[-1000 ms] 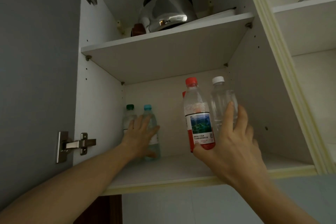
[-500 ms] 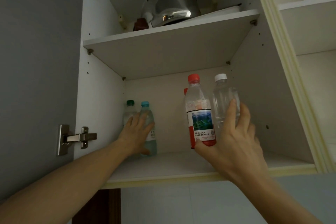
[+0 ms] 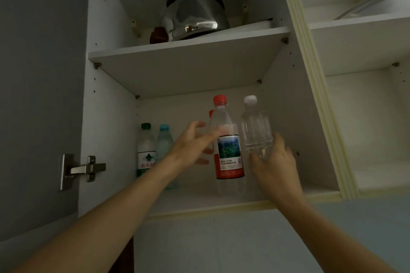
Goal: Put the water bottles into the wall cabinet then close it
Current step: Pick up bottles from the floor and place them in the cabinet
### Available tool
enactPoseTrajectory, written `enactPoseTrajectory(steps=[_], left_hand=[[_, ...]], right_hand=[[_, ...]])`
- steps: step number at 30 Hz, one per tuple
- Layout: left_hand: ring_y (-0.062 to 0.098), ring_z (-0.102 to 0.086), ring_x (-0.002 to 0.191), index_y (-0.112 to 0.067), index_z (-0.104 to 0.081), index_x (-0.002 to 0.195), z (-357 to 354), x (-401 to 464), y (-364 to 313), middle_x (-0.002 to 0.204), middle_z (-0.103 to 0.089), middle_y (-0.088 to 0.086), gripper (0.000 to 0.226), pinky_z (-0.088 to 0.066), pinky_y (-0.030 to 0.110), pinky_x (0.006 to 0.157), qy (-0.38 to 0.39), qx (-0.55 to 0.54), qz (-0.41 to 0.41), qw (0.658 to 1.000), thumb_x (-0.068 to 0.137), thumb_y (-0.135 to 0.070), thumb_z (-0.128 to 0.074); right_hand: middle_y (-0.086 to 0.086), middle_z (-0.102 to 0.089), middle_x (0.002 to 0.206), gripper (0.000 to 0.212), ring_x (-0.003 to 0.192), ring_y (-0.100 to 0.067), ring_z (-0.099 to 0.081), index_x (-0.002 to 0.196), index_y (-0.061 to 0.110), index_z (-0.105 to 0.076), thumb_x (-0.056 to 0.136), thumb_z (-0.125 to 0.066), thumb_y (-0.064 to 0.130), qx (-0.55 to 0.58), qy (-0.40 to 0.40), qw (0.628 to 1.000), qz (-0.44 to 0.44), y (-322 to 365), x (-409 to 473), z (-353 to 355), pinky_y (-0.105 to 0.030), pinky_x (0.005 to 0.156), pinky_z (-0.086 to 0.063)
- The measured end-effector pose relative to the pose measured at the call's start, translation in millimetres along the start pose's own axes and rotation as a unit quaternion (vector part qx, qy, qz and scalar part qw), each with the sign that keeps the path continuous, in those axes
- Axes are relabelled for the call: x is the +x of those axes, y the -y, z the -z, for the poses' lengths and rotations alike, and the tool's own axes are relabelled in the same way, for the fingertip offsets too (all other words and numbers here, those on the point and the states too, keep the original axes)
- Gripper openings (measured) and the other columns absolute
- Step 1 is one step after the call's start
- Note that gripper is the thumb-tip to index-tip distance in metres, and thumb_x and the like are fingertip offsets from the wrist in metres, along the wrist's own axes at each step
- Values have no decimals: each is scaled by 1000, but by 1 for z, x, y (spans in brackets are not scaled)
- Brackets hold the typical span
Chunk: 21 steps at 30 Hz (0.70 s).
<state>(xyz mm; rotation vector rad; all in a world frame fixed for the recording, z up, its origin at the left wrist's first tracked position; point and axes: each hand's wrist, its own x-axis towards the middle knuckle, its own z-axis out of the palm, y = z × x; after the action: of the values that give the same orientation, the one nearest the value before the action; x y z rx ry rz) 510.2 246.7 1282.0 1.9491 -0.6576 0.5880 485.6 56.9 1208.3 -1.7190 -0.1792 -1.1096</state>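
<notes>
In the head view the wall cabinet (image 3: 106, 131) stands open. A green-capped bottle (image 3: 145, 150) and a blue-capped bottle (image 3: 164, 143) stand at the back left of its lower shelf (image 3: 199, 205). My left hand (image 3: 188, 146) reaches with spread fingers to the left side of a red-capped, red-labelled bottle (image 3: 228, 155); whether it touches is unclear. Behind that bottle peeks a second red cap (image 3: 210, 113). My right hand (image 3: 275, 164) grips a clear white-capped bottle (image 3: 255, 128) from below, right of the red one.
The grey cabinet door (image 3: 40, 95) hangs open on the left, with its metal hinge (image 3: 82, 169) showing. A steel kettle (image 3: 195, 15) sits on the upper shelf (image 3: 188, 51). Another open white compartment (image 3: 366, 117) lies to the right.
My left hand left the green and blue bottles and moved right to the red-capped bottle. My right hand shifted right, now gripping only the clear bottle.
</notes>
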Motion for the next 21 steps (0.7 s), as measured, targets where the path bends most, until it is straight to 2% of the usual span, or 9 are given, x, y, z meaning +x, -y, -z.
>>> enactPoseTrajectory(steps=[3, 5, 7, 9, 12, 14, 16, 17, 21], left_hand=[[13, -68, 101, -36, -34, 135, -22, -10, -3, 114, -61, -9, 82, -63, 41, 82, 31, -1, 4, 1000, 72, -53, -84], [16, -66, 106, -31, -34, 135, -34, -13, -3, 115, -61, -8, 77, -59, 47, 93, 12, 21, -5, 1000, 78, -34, -87], [18, -66, 109, -24, -37, 135, -38, -14, -3, 119, -63, -2, 73, -56, 49, 97, 3, 45, -11, 999, 81, -24, -85], [19, -65, 110, -21, -37, 134, -32, -13, -7, 120, -63, -1, 71, -57, 50, 96, 13, 59, 0, 998, 81, -21, -84], [24, -66, 110, -21, -37, 130, -16, -10, -8, 121, -62, 0, 70, -61, 52, 86, 26, 84, 32, 996, 80, -23, -86], [25, -66, 109, -20, -37, 129, -4, -7, 0, 121, -62, 1, 70, -62, 52, 84, 16, 107, 51, 993, 80, -24, -86], [24, -66, 110, -18, -38, 132, 6, -1, 14, 123, -62, 2, 71, -60, 50, 89, 0, 141, 61, 988, 80, -24, -86], [23, -66, 110, -18, -39, 134, 11, 2, 22, 124, -63, 2, 71, -59, 49, 93, -7, 158, 61, 986, 80, -24, -86], [20, -68, 108, -22, -52, 131, 26, 20, 52, 121, -68, 2, 58, -56, 47, 99, -6, 215, 54, 975, 83, -24, -84]], right_hand=[[-11, -58, 120, 46, 93, -20, -52, 139, 20, -46, 96, -62, 22, -9, 7, 1000, -3, 3, -1, 3, -35, 76, -44], [-12, -61, 120, 46, 97, -25, -59, 139, 19, -45, 97, -62, 24, -15, 12, 1000, -7, 6, -1, 6, -40, 80, -52], [-11, -63, 117, 46, 96, -27, -64, 138, 20, -44, 96, -63, 25, -24, 24, 999, -14, 7, -2, 9, -44, 81, -57], [-9, -64, 114, 48, 93, -26, -65, 137, 20, -43, 95, -66, 28, -33, 40, 998, -21, 8, -1, 13, -45, 80, -58], [-7, -64, 115, 55, 97, -27, -66, 137, 21, -42, 92, -71, 34, -72, 68, 995, -16, 7, 6, 22, -45, 84, -58], [-3, -63, 110, 57, 90, -21, -67, 136, 22, -43, 91, -74, 37, -87, 88, 992, -7, 4, 10, 27, -40, 77, -58], [2, -61, 106, 62, 80, -10, -62, 139, 23, -42, 89, -76, 39, -93, 102, 990, 11, 0, 10, 29, -28, 66, -53], [1, -62, 110, 65, 81, -9, -60, 141, 24, -40, 89, -76, 41, -94, 104, 990, 21, -3, 10, 29, -25, 66, -50], [-3, -65, 126, 71, 95, -16, -62, 147, 25, -37, 90, -74, 43, -91, 101, 990, 47, -10, 10, 29, -29, 80, -50]])
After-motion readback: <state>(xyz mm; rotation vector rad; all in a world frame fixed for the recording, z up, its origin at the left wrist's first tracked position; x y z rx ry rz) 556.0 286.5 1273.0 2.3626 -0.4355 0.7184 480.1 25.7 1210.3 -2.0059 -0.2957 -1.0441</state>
